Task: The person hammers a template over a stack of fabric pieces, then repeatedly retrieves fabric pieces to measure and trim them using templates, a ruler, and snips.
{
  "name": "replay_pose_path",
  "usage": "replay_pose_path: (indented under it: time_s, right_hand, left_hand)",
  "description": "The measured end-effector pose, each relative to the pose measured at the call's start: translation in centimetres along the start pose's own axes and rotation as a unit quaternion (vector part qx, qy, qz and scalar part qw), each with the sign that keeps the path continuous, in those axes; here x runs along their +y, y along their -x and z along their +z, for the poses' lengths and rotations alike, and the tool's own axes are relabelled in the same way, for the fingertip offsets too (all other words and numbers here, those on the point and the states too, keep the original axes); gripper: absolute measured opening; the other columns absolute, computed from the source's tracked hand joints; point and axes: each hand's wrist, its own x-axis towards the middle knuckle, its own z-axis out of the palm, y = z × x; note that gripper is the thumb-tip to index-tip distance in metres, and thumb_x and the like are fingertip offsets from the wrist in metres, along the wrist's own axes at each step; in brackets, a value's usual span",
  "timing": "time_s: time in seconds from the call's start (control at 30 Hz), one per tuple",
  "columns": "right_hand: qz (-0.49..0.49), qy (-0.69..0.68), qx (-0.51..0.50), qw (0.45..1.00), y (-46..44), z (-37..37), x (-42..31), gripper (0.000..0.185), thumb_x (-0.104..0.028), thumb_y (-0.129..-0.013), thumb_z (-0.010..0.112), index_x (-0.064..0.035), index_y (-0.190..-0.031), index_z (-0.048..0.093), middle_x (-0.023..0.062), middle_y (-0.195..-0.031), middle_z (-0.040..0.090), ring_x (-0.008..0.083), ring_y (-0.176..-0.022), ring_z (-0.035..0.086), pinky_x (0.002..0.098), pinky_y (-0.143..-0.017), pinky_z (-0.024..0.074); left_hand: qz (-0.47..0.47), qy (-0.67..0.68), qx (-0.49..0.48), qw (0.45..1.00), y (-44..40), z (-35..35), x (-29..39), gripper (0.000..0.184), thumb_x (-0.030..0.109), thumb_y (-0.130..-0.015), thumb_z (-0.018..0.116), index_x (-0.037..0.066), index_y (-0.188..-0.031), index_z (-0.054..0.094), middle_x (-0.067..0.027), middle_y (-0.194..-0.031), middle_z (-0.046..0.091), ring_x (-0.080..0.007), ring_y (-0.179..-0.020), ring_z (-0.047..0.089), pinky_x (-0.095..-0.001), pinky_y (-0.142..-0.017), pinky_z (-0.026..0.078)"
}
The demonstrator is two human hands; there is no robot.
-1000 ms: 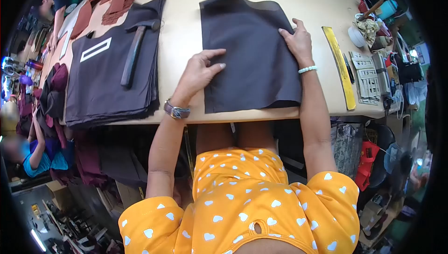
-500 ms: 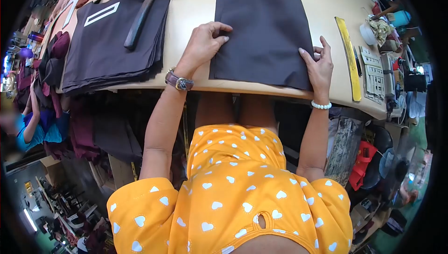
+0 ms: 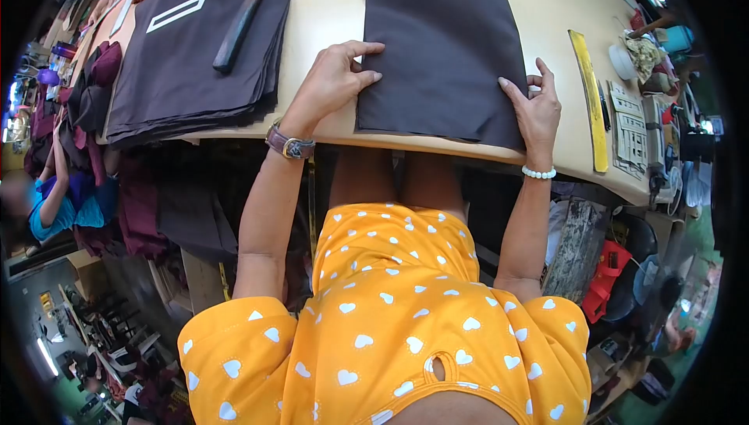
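Observation:
A dark brown piece of fabric (image 3: 441, 50) lies flat on the table in front of me, its near edge close to the table's edge. At its left edge is my left hand (image 3: 331, 81), thumb and index finger apart with their tips over the cloth. My right hand (image 3: 537, 105) rests at the lower right edge, the thumb on the fabric and the other fingers raised and spread. Neither hand grips anything. Left of my left hand sits a stack of dark fabric pieces (image 3: 187, 74), with a hammer (image 3: 240, 27) and a pale rectangular frame (image 3: 177, 14) on top.
On the right of the table (image 3: 324, 3) lie a yellow ruler (image 3: 588, 101), a dark slim tool (image 3: 603, 105) and pale slotted templates (image 3: 628, 128). A white bowl (image 3: 622, 62) stands behind them. Another person in a blue top (image 3: 62, 210) is at the far left.
My left thumb and index finger have spread slightly farther apart. The view has shifted a little, showing more of the hammer's head. The fabric looks unmoved on the table.

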Motion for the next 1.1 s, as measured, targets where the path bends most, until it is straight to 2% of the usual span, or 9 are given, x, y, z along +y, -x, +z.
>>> replay_pose_path:
  time_s: [0.13,0.23,0.83,0.93,0.97,1.03,1.07,1.1]
  right_hand:
    - [-0.007,0.013,0.004,1.000,0.1,0.1,-0.2,0.075,-0.035,-0.065,0.080,-0.0001,-0.123,0.050,0.0106,-0.085,0.063,0.0199,-0.068,0.060,0.0316,-0.064,0.0483]
    - [-0.013,0.024,0.007,1.000,0.3,0.1,-0.6,0.075,-0.036,-0.065,0.081,0.0002,-0.123,0.050,0.0106,-0.086,0.063,0.0206,-0.069,0.060,0.0319,-0.065,0.0487]
    - [-0.033,0.044,0.023,0.998,0.5,0.3,-0.6,0.076,-0.037,-0.063,0.081,-0.0006,-0.122,0.051,0.0125,-0.088,0.063,0.0238,-0.073,0.062,0.0336,-0.067,0.0491]
    - [-0.040,0.051,0.032,0.997,0.7,0.2,-0.8,0.075,-0.038,-0.062,0.081,-0.0003,-0.120,0.052,0.0124,-0.087,0.062,0.0244,-0.074,0.062,0.0343,-0.066,0.0491]
    - [-0.048,0.054,0.037,0.997,0.7,0.2,-0.8,0.075,-0.038,-0.062,0.081,-0.0004,-0.119,0.052,0.0120,-0.087,0.062,0.0246,-0.074,0.062,0.0345,-0.066,0.0492]
    - [-0.065,0.060,0.049,0.995,0.9,0.2,-0.7,0.075,-0.039,-0.061,0.081,-0.0005,-0.119,0.053,0.0112,-0.086,0.062,0.0249,-0.074,0.062,0.0349,-0.066,0.0493]
    - [-0.066,0.060,0.051,0.995,0.9,0.2,-0.9,0.074,-0.040,-0.061,0.080,-0.0011,-0.118,0.053,0.0101,-0.086,0.062,0.0253,-0.074,0.061,0.0350,-0.066,0.0494]
    - [-0.065,0.061,0.051,0.995,0.9,0.2,-0.8,0.074,-0.040,-0.061,0.080,-0.0013,-0.118,0.053,0.0099,-0.086,0.062,0.0252,-0.074,0.061,0.0348,-0.066,0.0494]
  left_hand:
    - [-0.019,0.023,-0.005,1.000,1.0,-0.3,0.4,0.037,0.001,-0.077,0.066,0.004,-0.114,0.061,0.0020,-0.071,0.052,-0.0044,-0.061,0.043,-0.0205,-0.054,0.039]
    - [0.060,-0.031,0.016,0.998,1.0,-0.1,-0.5,0.039,0.000,-0.076,0.066,0.004,-0.114,0.061,0.0012,-0.077,0.053,-0.0050,-0.064,0.044,-0.0211,-0.057,0.040]
    - [0.065,-0.043,0.020,0.997,1.2,0.2,-0.5,0.039,-0.001,-0.075,0.065,0.002,-0.113,0.060,-0.0054,-0.099,0.059,-0.0099,-0.074,0.052,-0.0223,-0.069,0.047]
    - [0.014,-0.097,0.005,0.995,1.4,0.1,0.7,0.043,0.000,-0.072,0.066,0.003,-0.115,0.059,-0.0106,-0.114,0.056,-0.0171,-0.088,0.056,-0.0280,-0.079,0.047]
    - [0.056,-0.198,0.068,0.976,1.6,0.8,1.3,0.045,0.000,-0.072,0.066,0.003,-0.116,0.058,-0.0126,-0.119,0.052,-0.0207,-0.094,0.054,-0.0309,-0.083,0.045]
    - [0.141,-0.382,0.196,0.892,1.9,2.9,3.0,0.049,0.001,-0.070,0.066,0.003,-0.118,0.056,-0.0167,-0.128,0.046,-0.0280,-0.106,0.051,-0.0366,-0.091,0.042]
    - [0.146,-0.364,0.175,0.903,1.5,4.2,4.3,0.052,0.002,-0.069,0.066,0.005,-0.120,0.054,-0.0203,-0.136,0.037,-0.0359,-0.120,0.039,-0.0424,-0.100,0.033]
    - [0.208,-0.353,0.189,0.892,0.6,6.2,4.4,0.049,0.002,-0.070,0.065,0.004,-0.118,0.054,-0.0198,-0.134,0.039,-0.0344,-0.123,0.039,-0.0415,-0.102,0.033]
